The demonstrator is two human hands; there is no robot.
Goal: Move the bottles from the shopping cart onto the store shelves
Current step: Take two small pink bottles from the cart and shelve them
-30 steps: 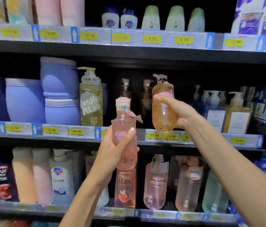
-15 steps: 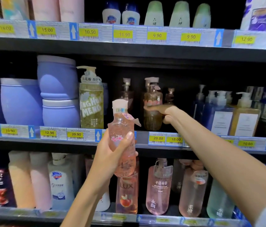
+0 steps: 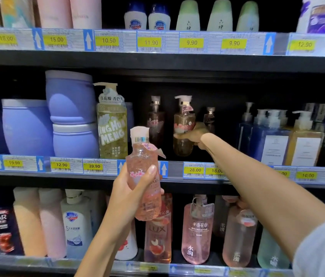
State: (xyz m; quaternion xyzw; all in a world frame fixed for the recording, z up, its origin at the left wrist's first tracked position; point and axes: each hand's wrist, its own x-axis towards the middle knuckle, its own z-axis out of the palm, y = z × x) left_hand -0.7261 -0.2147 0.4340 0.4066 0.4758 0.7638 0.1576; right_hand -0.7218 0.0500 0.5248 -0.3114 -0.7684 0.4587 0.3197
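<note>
Green pump bottle (image 3: 112, 124) reads "MENG"; tag (image 3: 94, 166) "39.90".

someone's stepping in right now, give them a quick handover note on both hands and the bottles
Left hand: grips the pink pump bottle, upright, held in front of the middle shelf edge, not yet shelved.
Right hand: reaches deep into the middle shelf, fingers round the amber pump bottle, which stands upright beside a darker pump bottle; whether its base rests on the shelf is hard to tell.
Done: amber bottle is at its spot.
Left: release it, withdraw the right arm, shelve the pink bottle. The cart is out of view, so remaining stock is unknown.
</note>
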